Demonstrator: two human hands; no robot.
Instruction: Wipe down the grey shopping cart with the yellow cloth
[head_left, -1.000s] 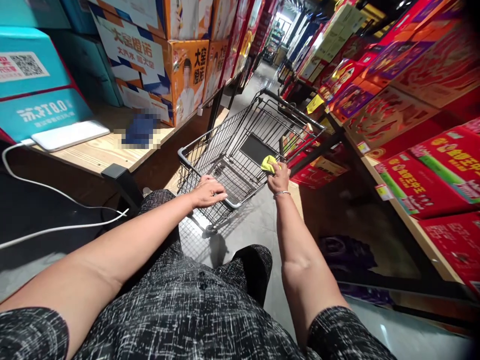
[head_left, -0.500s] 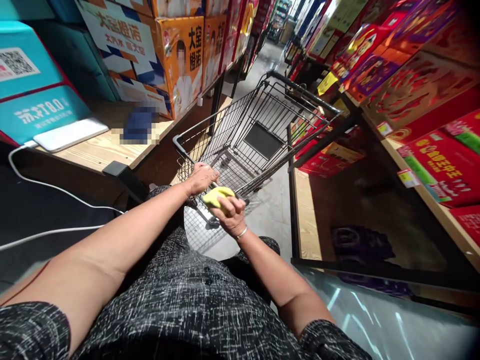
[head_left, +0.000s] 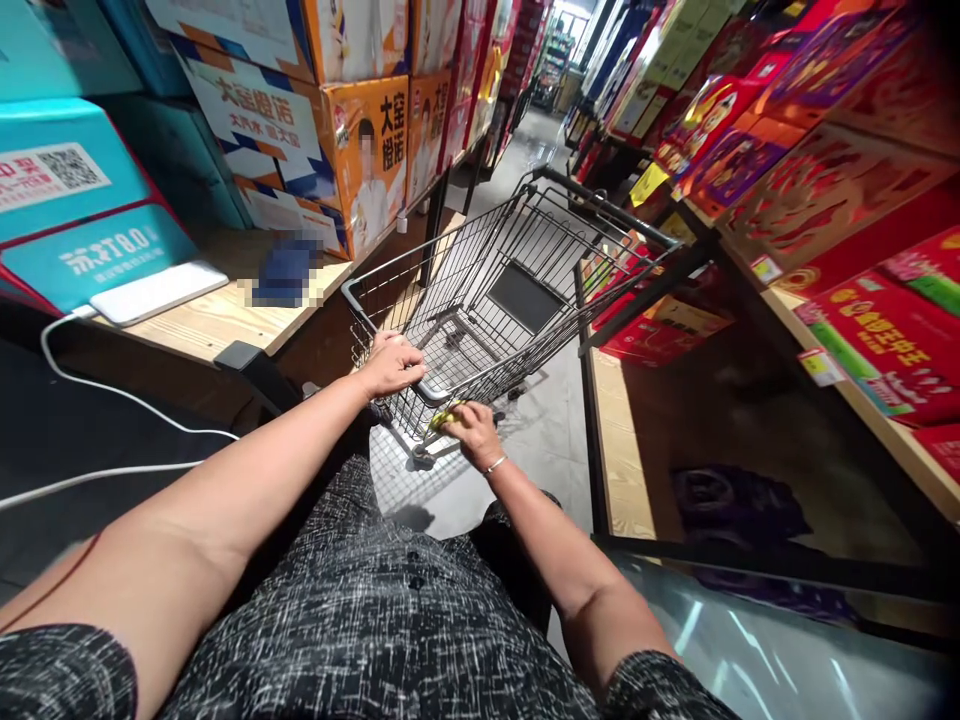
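A wire shopping cart (head_left: 529, 295) stands right in front of me, its basket bare and its front end nearest my body. My left hand (head_left: 394, 364) is closed over the grey front rim of the basket. Just right of it and lower, my right hand (head_left: 474, 430) grips a yellow cloth (head_left: 444, 418) against the outside of the cart's front wire panel. Most of the cloth is hidden under the fingers. A bracelet circles the right wrist.
On the left wooden shelf (head_left: 180, 328) lie a white phone (head_left: 159, 293) with a cable and a blurred dark blue item (head_left: 285, 272). Orange drink cartons (head_left: 367, 165) and a teal box (head_left: 105, 215) stand behind. Red gift boxes (head_left: 892, 330) fill the right shelf.
My right hand has carried the yellow cloth down from beside the rim to the front wire panel. The left hand stays on the rim. My view has tipped slightly upward.
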